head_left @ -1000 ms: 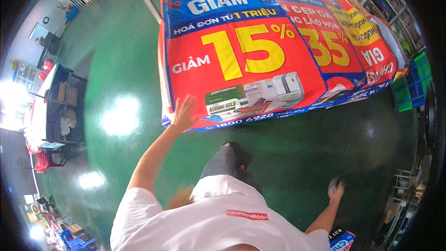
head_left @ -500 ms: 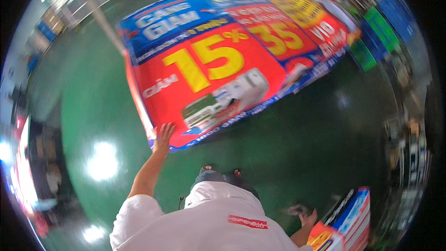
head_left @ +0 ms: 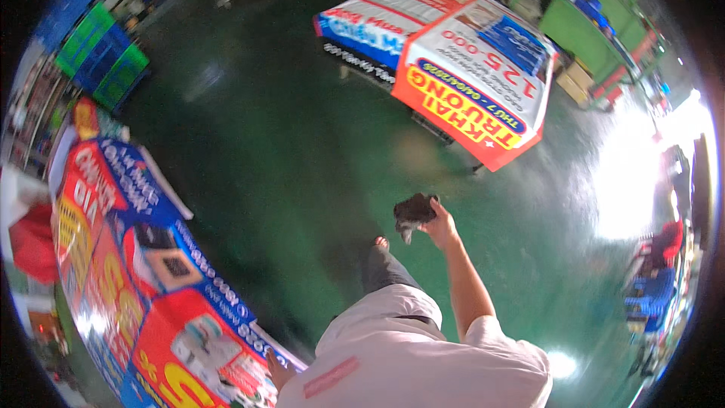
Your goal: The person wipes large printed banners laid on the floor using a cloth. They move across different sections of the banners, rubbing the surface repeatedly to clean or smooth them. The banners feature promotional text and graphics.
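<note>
Watching your footing looks like the first concern: the glossy green floor (head_left: 302,159) throws back bright glare toward your right, and a slick patch there would be hard to spot. The nearer printed banner (head_left: 113,287) spreads along your left side; your left hand (head_left: 279,370) is at its edge, with the fingers too blurred to tell whether they grip it, rest on it or only pass beside it. If they did catch, a turn of your body could drag the sheet askew. Ahead to the right, the farther banner (head_left: 483,68) drapes a table, one corner pointing toward you; stepping in close, you might knock a hip on it or snag the hanging border. Your right hand (head_left: 442,225) is closed on a dark crumpled thing (head_left: 414,210), perhaps a rag, held over open floor with a paler end dangling; a loose grip could let it drop underfoot.

As for containers, green and blue crates (head_left: 103,58) stand at far left, contents impossible to make out. A smaller cardboard carton (head_left: 576,81) sits beyond the farther banner; you cannot see inside it either.
</note>
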Available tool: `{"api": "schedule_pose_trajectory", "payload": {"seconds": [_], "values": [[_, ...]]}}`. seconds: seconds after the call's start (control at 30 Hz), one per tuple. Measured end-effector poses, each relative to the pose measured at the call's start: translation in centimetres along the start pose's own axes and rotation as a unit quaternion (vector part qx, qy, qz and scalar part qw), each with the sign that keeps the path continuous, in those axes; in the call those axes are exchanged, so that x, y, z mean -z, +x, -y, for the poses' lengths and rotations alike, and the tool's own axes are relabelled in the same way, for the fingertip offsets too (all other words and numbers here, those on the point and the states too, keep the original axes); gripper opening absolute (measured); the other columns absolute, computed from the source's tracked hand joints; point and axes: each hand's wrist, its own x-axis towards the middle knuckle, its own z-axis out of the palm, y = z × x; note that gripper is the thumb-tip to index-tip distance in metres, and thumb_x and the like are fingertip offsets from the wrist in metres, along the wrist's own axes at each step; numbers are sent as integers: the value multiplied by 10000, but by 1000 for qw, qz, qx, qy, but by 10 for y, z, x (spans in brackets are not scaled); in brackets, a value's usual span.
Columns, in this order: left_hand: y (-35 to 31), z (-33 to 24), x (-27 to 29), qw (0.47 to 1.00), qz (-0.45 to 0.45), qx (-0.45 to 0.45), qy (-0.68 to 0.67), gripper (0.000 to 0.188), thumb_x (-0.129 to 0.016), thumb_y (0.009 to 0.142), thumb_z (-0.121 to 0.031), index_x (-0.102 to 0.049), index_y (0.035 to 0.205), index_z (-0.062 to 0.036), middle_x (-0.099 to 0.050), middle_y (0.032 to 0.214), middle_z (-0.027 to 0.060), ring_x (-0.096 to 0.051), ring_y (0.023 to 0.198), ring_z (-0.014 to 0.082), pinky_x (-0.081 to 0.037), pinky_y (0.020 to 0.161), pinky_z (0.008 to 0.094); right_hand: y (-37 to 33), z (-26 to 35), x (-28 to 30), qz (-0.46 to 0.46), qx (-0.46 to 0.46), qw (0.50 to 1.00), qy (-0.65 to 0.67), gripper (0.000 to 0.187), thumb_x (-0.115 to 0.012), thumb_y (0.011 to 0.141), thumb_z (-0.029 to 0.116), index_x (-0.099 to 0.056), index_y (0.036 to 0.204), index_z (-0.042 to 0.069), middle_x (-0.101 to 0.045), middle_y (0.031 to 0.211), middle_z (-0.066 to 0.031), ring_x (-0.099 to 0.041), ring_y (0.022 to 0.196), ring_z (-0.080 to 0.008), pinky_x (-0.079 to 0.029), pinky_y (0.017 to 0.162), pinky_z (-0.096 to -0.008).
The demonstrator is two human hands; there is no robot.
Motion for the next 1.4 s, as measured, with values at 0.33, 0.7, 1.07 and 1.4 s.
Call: {"api": "schedule_pose_trajectory", "payload": {"seconds": [0.33,0.7,1.07,1.4], "values": [[313,-359,94,947,172,-272,-10,598,-574,869,-129,-351,1419,-50,-551,1286,240,-543,1188,367,-429,1007,427,60,149,14,-112,139,975,129,509,-489,938,425,-537,1276,48,-632,1205,-135,-612,1099,-287,-488,940,-450],[697,-597,226,855,324,-172,367,484,-515,924,-376,-526,1351,-148,-539,1355,142,-514,1236,353,-399,1053,433,369,331,-46,-32,365,906,214,394,-443,958,415,-589,1110,81,-611,892,-61,-591,737,-229,-504,697,-416],[930,-1130,310,783,73,-599,-151,288,-552,929,-166,-613,1189,-58,-663,1109,157,-637,1029,309,-494,876,374,686,434,-161,-115,411,866,260,560,-470,919,497,-519,1273,67,-584,1212,-122,-548,1072,-313,-440,926,-448],[1139,-684,360,874,398,75,267,448,-391,982,-266,-463,1354,-27,-516,1342,205,-510,1215,363,-409,1011,440,987,513,-302,-53,320,914,245,567,-397,958,491,-506,1290,45,-584,1244,-180,-551,1149,-389,-420,997,-570]]}}
